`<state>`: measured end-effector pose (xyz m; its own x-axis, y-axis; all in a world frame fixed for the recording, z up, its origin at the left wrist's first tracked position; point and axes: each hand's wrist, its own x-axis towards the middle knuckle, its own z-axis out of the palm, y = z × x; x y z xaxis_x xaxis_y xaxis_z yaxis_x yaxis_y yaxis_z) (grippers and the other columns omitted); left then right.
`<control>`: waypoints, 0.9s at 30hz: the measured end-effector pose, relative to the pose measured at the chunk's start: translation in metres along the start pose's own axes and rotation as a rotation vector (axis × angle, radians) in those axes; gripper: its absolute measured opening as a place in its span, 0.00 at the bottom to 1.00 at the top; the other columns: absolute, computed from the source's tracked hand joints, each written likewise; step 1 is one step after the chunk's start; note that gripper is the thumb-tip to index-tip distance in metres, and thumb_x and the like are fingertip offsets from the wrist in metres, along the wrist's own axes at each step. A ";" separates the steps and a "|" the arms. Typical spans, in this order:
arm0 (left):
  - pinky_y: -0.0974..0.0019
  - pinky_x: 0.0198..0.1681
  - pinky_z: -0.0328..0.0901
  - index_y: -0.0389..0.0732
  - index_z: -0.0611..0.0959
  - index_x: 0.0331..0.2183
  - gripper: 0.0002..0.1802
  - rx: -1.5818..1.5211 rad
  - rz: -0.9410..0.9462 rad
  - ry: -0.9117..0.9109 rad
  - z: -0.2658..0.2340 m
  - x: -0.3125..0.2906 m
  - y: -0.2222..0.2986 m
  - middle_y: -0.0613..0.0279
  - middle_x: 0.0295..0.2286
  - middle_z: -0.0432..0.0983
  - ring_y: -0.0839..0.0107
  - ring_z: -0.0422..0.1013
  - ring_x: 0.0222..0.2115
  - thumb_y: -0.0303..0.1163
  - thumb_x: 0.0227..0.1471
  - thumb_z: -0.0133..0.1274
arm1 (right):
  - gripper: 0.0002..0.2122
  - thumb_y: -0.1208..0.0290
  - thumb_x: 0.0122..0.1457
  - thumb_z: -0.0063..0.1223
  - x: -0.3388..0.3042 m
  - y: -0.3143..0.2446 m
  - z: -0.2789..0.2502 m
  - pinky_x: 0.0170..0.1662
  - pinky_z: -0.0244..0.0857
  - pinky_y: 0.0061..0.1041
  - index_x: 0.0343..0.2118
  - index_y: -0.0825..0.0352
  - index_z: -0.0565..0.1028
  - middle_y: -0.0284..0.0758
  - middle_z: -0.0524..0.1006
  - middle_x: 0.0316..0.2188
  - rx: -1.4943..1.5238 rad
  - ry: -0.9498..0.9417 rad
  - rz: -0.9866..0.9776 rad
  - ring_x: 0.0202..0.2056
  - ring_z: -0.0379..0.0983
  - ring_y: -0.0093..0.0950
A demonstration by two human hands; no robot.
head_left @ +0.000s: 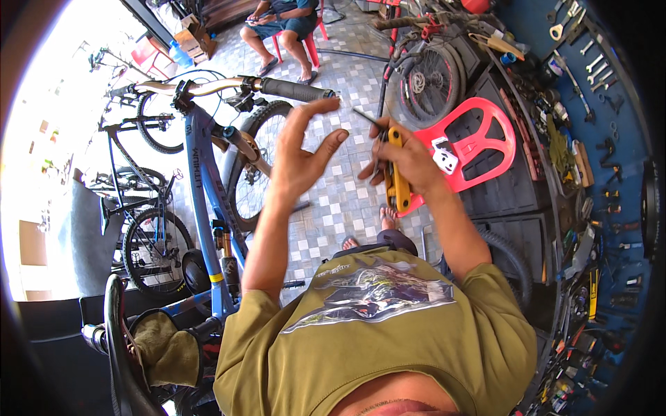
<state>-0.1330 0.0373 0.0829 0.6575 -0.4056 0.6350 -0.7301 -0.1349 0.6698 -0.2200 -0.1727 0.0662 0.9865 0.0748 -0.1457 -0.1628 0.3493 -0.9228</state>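
My left hand is raised in the middle with its thumb and forefinger spread apart, and nothing shows between them. Its forefinger lies close below the end of a dark handlebar grip; I cannot tell whether they touch. In my right hand is a yellow folding hex key set, its body slanting down along the palm. A thin dark key points from that hand up and left toward my left hand. The blue mountain bike stands at my left, with a gold-coloured handlebar.
A red plastic chair with a white piece on it stands at the right, beside a dark cabinet. Tools hang on a blue wall. More bicycles line the left. At the far side a person sits. The floor is tiled.
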 end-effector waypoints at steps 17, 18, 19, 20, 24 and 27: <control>0.54 0.57 0.61 0.47 0.86 0.48 0.22 0.448 0.239 -0.339 -0.021 0.073 -0.069 0.60 0.41 0.83 0.55 0.74 0.48 0.50 0.57 0.64 | 0.15 0.58 0.70 0.55 0.052 -0.030 -0.008 0.21 0.77 0.30 0.41 0.66 0.68 0.28 0.67 0.26 -0.280 -0.020 0.058 0.19 0.71 0.21; 0.54 0.57 0.61 0.47 0.86 0.47 0.22 0.444 0.244 -0.334 -0.021 0.073 -0.069 0.60 0.41 0.83 0.55 0.74 0.48 0.50 0.57 0.64 | 0.15 0.58 0.70 0.55 0.054 -0.031 -0.008 0.21 0.76 0.30 0.42 0.66 0.68 0.29 0.67 0.27 -0.296 -0.016 0.046 0.19 0.70 0.21; 0.54 0.56 0.61 0.47 0.86 0.47 0.22 0.441 0.248 -0.328 -0.021 0.072 -0.069 0.60 0.41 0.83 0.55 0.74 0.47 0.50 0.57 0.64 | 0.14 0.58 0.70 0.55 0.054 -0.032 -0.007 0.21 0.75 0.29 0.41 0.65 0.68 0.28 0.67 0.26 -0.298 -0.008 0.056 0.19 0.70 0.20; 0.54 0.56 0.61 0.47 0.86 0.47 0.22 0.432 0.252 -0.322 -0.021 0.072 -0.069 0.60 0.41 0.83 0.55 0.74 0.47 0.50 0.57 0.64 | 0.14 0.58 0.70 0.55 0.054 -0.035 -0.006 0.20 0.73 0.28 0.40 0.64 0.68 0.27 0.66 0.26 -0.301 0.004 0.069 0.18 0.69 0.20; 0.53 0.57 0.60 0.47 0.86 0.48 0.22 0.422 0.271 -0.312 -0.019 0.073 -0.071 0.60 0.41 0.82 0.55 0.74 0.48 0.50 0.57 0.64 | 0.15 0.58 0.69 0.56 0.061 -0.041 -0.012 0.19 0.73 0.28 0.42 0.66 0.69 0.29 0.67 0.28 -0.245 -0.035 0.175 0.19 0.69 0.21; 0.54 0.56 0.60 0.47 0.86 0.47 0.22 0.422 0.282 -0.302 -0.018 0.074 -0.073 0.60 0.40 0.82 0.56 0.74 0.47 0.50 0.57 0.64 | 0.15 0.58 0.69 0.57 0.063 -0.054 -0.014 0.18 0.67 0.26 0.42 0.65 0.70 0.29 0.68 0.27 0.004 -0.085 0.365 0.18 0.67 0.20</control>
<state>-0.0276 0.0340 0.0876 0.3904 -0.7093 0.5869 -0.9206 -0.3076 0.2406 -0.1486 -0.1996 0.1023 0.8586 0.2719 -0.4345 -0.5036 0.2891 -0.8142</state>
